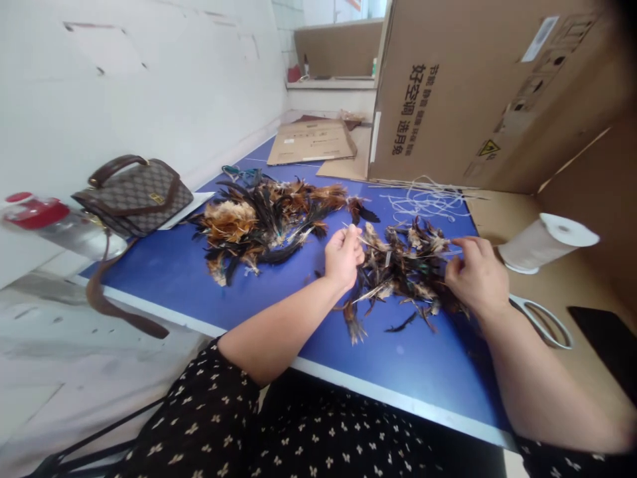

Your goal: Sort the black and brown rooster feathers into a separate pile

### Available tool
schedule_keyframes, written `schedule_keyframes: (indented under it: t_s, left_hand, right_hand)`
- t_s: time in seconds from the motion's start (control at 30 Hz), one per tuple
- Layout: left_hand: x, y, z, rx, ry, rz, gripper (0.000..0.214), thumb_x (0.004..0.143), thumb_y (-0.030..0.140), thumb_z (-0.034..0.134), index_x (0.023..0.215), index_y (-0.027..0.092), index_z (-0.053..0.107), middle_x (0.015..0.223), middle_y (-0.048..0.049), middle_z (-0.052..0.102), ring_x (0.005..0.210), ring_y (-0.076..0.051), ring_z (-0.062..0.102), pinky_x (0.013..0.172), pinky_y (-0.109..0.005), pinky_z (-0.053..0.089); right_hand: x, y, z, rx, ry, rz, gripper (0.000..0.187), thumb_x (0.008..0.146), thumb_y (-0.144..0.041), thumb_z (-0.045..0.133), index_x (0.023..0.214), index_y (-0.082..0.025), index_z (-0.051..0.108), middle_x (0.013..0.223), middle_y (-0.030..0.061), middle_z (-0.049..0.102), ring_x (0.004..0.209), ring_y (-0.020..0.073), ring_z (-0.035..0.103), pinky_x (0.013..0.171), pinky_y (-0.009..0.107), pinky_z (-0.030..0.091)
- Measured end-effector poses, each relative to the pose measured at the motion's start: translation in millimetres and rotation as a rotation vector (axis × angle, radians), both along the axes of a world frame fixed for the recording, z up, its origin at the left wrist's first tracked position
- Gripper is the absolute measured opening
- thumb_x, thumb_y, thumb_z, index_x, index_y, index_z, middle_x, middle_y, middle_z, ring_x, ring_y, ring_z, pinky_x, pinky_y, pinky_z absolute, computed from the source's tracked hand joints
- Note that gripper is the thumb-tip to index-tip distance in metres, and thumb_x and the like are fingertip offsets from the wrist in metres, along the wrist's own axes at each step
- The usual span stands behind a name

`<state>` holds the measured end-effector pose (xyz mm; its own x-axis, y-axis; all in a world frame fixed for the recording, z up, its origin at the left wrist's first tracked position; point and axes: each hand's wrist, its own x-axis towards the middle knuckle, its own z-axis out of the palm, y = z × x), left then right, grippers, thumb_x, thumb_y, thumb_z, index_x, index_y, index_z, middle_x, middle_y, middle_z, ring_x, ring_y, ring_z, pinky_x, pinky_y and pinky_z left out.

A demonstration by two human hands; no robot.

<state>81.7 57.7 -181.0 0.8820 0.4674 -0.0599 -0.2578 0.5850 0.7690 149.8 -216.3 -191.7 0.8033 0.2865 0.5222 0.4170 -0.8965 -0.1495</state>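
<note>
My left hand point(344, 257) is closed in a pinch at the left edge of a loose pile of brown and black feathers point(398, 269). A thin pale feather stem shows at its fingertips. On the other side of this pile, my right hand point(478, 275) is curled, its thumb and forefinger around a thin pale strip that I cannot make out clearly. A larger heap of feathers point(269, 222), black, rust and tan, lies to the left of my left hand. White string point(430, 199) is tangled loosely behind the right pile.
A white spool point(545, 242) and scissors point(545, 322) are to the right on cardboard, near a dark flat object point(604, 345). A large cardboard box point(448, 93) stands behind. Left on the blue table point(279, 299) are a handbag point(137, 192) and red-capped bottle point(60, 222). Flat cardboard point(311, 143) lies at the back.
</note>
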Motion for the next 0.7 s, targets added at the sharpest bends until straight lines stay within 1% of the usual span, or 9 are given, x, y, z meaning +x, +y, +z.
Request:
schedule_keyframes:
  t_s: [0.07,0.13,0.2,0.3,0.4,0.47,0.57,0.63,0.7]
  left_hand:
    - [1.7,-0.2,-3.0,-0.007,0.015,-0.006,0.061,0.087,0.071,0.089,0.091,0.019,0.059,0.063,0.0112,0.037,0.051,-0.003,0.028,0.048,-0.019,0.019]
    - [3.7,0.0,-6.4,-0.015,0.034,-0.012,0.061,0.088,0.072,0.088,0.09,0.019,0.058,0.063,0.0114,0.037,0.051,-0.003,0.027,0.048,-0.019,0.019]
    - [5.4,0.4,-9.7,-0.022,0.051,-0.021,0.061,0.088,0.073,0.087,0.09,0.018,0.059,0.062,0.0113,0.037,0.05,-0.002,0.027,0.048,-0.019,0.019]
    - [6.9,1.2,-14.6,-0.031,0.067,-0.042,0.061,0.088,0.072,0.087,0.089,0.018,0.06,0.062,0.0109,0.039,0.049,-0.003,0.028,0.047,-0.019,0.019]
    - [8.0,1.5,-19.2,-0.035,0.077,-0.064,0.058,0.089,0.069,0.088,0.089,0.018,0.06,0.062,0.0105,0.041,0.048,-0.003,0.028,0.047,-0.019,0.019]
    - [9.0,1.8,-21.5,-0.033,0.077,-0.069,0.056,0.091,0.067,0.087,0.089,0.018,0.061,0.062,0.0103,0.042,0.047,-0.003,0.029,0.046,-0.018,0.02]
    - [10.5,2.7,-22.8,-0.042,0.08,-0.065,0.054,0.092,0.065,0.087,0.089,0.018,0.061,0.06,0.0105,0.043,0.046,-0.003,0.029,0.045,-0.018,0.02]
    - [11.2,3.5,-22.4,-0.052,0.085,-0.065,0.054,0.092,0.065,0.087,0.089,0.018,0.061,0.06,0.0104,0.043,0.045,-0.002,0.03,0.045,-0.018,0.02]
    - [11.8,4.1,-22.0,-0.058,0.086,-0.061,0.054,0.092,0.065,0.087,0.089,0.018,0.061,0.06,0.0101,0.044,0.046,-0.003,0.03,0.045,-0.018,0.021]
  right_hand:
    - [12.3,-5.8,-0.3,-0.111,0.116,-0.026,0.057,0.101,-0.024,0.053,0.157,-0.016,0.063,0.158,0.0194,0.062,0.121,0.0361,0.073,0.097,0.046,0.062]
    - [25.2,-8.6,-3.2,-0.169,0.205,-0.032,0.062,0.099,-0.024,0.056,0.16,-0.013,0.062,0.154,0.0216,0.065,0.115,0.0362,0.074,0.097,0.047,0.062]
    - [35.5,-9.2,-5.4,-0.191,0.248,-0.031,0.058,0.098,-0.026,0.057,0.154,-0.012,0.068,0.14,0.0226,0.071,0.106,0.0354,0.075,0.094,0.046,0.062]
    - [41.8,-9.7,0.7,-0.181,0.271,-0.03,0.045,0.098,-0.027,0.056,0.134,-0.011,0.079,0.121,0.0221,0.076,0.096,0.0344,0.074,0.091,0.046,0.061]
    - [37.3,-15.4,23.0,-0.117,0.257,-0.021,0.033,0.098,-0.03,0.057,0.113,-0.015,0.082,0.117,0.0186,0.077,0.098,0.0322,0.073,0.093,0.043,0.059]
    - [31.8,-24.8,44.5,-0.041,0.24,-0.026,0.029,0.099,-0.035,0.06,0.108,-0.018,0.082,0.112,0.0147,0.078,0.096,0.0292,0.072,0.091,0.039,0.058]
    - [27.2,-49.5,78.9,0.129,0.225,-0.107,0.031,0.102,-0.045,0.065,0.104,-0.019,0.081,0.087,0.0102,0.077,0.074,0.0237,0.068,0.073,0.034,0.055]
    - [28.9,-72.2,98.8,0.269,0.197,-0.189,0.035,0.105,-0.048,0.063,0.101,-0.018,0.08,0.08,0.0109,0.075,0.065,0.0215,0.065,0.064,0.033,0.053]
    - [33.5,-97.7,115.0,0.397,0.128,-0.266,0.036,0.109,-0.043,0.057,0.106,-0.014,0.079,0.089,0.0173,0.077,0.064,0.0208,0.066,0.062,0.034,0.055]
